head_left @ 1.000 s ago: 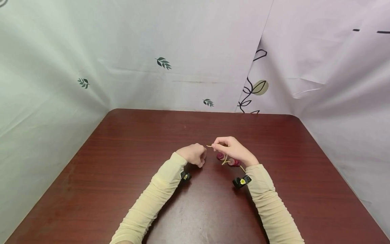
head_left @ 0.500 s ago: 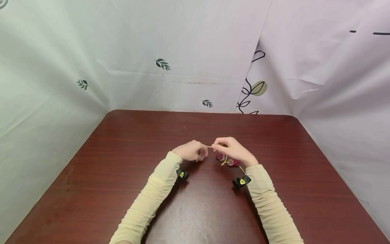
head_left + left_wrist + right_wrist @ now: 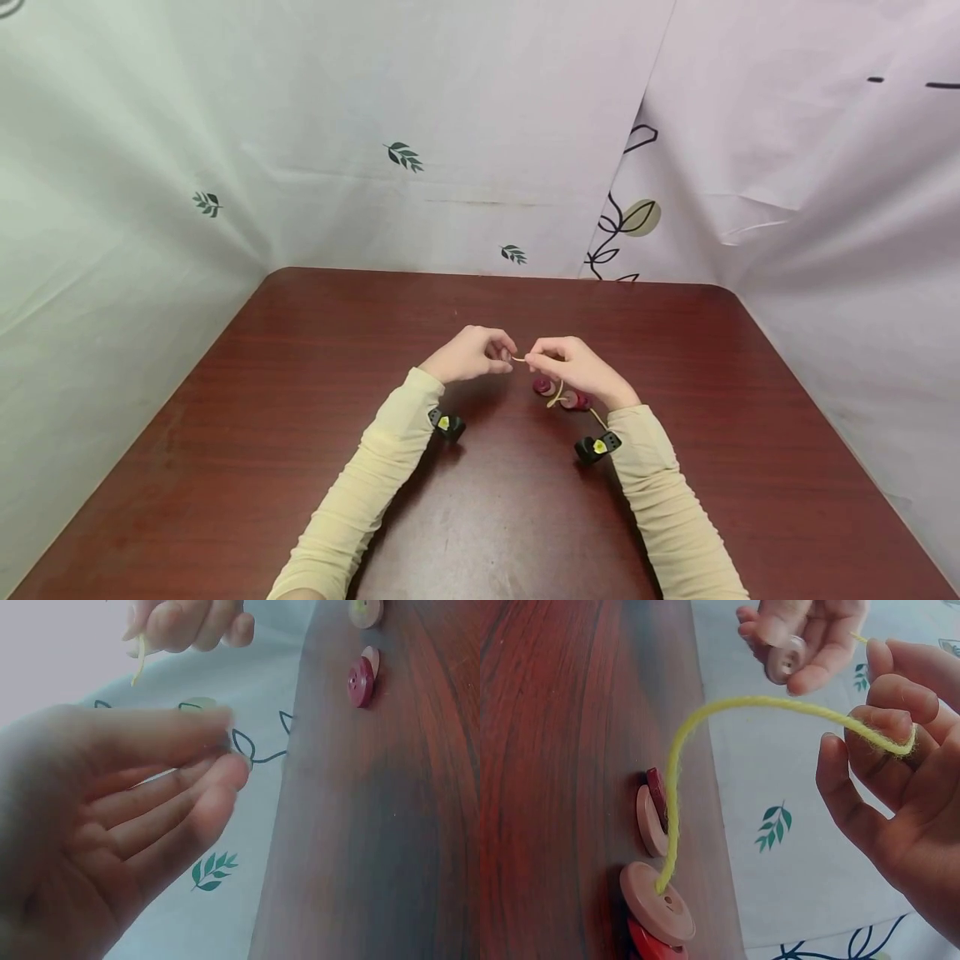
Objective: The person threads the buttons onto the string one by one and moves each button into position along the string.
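My right hand (image 3: 573, 367) pinches a yellow yarn (image 3: 735, 703) close to its end. A short tip sticks out toward my left hand (image 3: 472, 354). In the right wrist view the left thumb and fingers hold a pale pink button (image 3: 786, 660) on edge; the left wrist view hides it behind the fingers. The yarn arches down to the table and enters a hole of a larger pink button (image 3: 649, 900), which lies against a red button (image 3: 656, 946). Beside these, another pink button (image 3: 651, 821) leans against a dark red button (image 3: 656, 791).
The brown wooden table (image 3: 300, 417) has a white patterned cloth (image 3: 337, 225) hanging behind it and at both sides. Black wrist cameras (image 3: 447, 425) are strapped to both wrists. The buttons lie under and just left of the right hand.
My left hand has risen and turned, its fingers uncurling from a downward bend, and now meets the yarn tip. The right hand stays nearly still.
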`<state>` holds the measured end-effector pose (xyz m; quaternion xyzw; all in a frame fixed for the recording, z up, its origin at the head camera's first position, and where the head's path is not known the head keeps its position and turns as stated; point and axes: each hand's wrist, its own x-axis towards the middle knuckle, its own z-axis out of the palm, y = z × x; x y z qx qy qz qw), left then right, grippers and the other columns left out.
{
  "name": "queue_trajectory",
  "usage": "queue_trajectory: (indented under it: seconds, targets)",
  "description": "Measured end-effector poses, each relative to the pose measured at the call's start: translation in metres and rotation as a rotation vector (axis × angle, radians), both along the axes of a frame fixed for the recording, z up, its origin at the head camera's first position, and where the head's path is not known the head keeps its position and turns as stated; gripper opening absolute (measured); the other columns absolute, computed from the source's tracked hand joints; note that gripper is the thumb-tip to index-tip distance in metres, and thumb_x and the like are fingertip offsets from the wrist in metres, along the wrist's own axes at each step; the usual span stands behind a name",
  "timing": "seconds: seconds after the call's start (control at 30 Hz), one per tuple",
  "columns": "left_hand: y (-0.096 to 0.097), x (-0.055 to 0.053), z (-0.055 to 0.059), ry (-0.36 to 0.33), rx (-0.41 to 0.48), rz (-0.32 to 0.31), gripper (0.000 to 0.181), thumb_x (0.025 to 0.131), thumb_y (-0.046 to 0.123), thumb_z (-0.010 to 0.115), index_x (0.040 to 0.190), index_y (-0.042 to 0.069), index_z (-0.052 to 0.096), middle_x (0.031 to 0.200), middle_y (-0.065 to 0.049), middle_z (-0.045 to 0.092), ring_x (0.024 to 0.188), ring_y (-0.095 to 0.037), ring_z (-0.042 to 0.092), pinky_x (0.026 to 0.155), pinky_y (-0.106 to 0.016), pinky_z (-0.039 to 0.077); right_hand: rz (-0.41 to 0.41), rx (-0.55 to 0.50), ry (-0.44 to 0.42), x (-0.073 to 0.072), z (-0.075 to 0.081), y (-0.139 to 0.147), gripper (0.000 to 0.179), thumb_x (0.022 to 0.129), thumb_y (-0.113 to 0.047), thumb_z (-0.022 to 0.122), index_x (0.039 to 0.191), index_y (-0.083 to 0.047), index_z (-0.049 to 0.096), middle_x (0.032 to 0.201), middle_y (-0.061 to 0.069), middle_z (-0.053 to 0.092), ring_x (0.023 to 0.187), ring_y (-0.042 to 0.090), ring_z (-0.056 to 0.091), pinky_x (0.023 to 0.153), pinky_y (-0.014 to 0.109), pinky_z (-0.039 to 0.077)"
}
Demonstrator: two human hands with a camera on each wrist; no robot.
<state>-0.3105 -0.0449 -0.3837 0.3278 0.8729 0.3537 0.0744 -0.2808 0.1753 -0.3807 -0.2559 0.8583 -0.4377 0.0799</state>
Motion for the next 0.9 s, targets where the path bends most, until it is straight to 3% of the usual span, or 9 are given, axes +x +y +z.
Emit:
queue_trajectory:
  seconds: [0.2,0.4,0.63,0.77,0.9]
  targets:
    - [-0.0004,0.0035,0.0047,0.018,0.023,0.077,0.018,0.090,0.024,0.068,0.095,0.007,0.072,0.071,-0.007,0.068,0.063,-0.028,0.067,0.055,-0.021,0.049,0.004,0.009,0.020,-0.0005,0.0001,0.0011,0.023,0.097,-0.024,0.058,0.085,-0.006,0.064,0.069,0.012,0.054,0.058,0.010,0.044,0.055,0.025,0.038]
    - [0.0007,0.0057,0.0075,0.022,0.033,0.092,0.021,0.094,0.024,0.064,0.088,0.006,0.072,0.067,-0.005,0.066,0.061,-0.029,0.066,0.055,-0.021,0.048,0.000,-0.005,0.017,0.0010,0.0032,0.0013,0.018,0.096,-0.023,0.059,0.083,-0.012,0.064,0.062,0.000,0.049,0.056,0.012,0.045,0.054,0.024,0.039]
    - [0.0016,0.0052,0.0083,-0.021,0.113,0.082,0.018,0.096,0.016,0.060,0.109,0.005,0.068,0.078,-0.012,0.069,0.058,-0.012,0.062,0.057,-0.025,0.054,-0.002,-0.007,0.009,0.0011,0.0029,0.0004,0.022,0.097,-0.022,0.059,0.085,-0.003,0.064,0.066,0.011,0.051,0.056,0.008,0.042,0.054,0.023,0.036]
    - [0.0017,0.0043,0.0073,-0.032,0.149,0.075,0.024,0.096,0.011,0.059,0.119,0.008,0.064,0.088,-0.016,0.069,0.064,-0.021,0.065,0.060,-0.030,0.055,0.000,-0.015,0.007,0.0007,0.0018,0.0004,0.023,0.096,-0.021,0.059,0.085,-0.002,0.063,0.066,0.013,0.050,0.057,0.009,0.042,0.053,0.023,0.035]
    - [0.0016,0.0036,0.0067,-0.025,0.173,0.081,0.027,0.093,0.006,0.062,0.120,0.009,0.064,0.094,-0.014,0.068,0.069,-0.027,0.066,0.060,-0.028,0.054,-0.009,-0.013,0.009,0.0008,0.0016,0.0009,0.022,0.097,-0.022,0.058,0.086,-0.004,0.064,0.065,0.012,0.051,0.057,0.015,0.044,0.053,0.024,0.037]
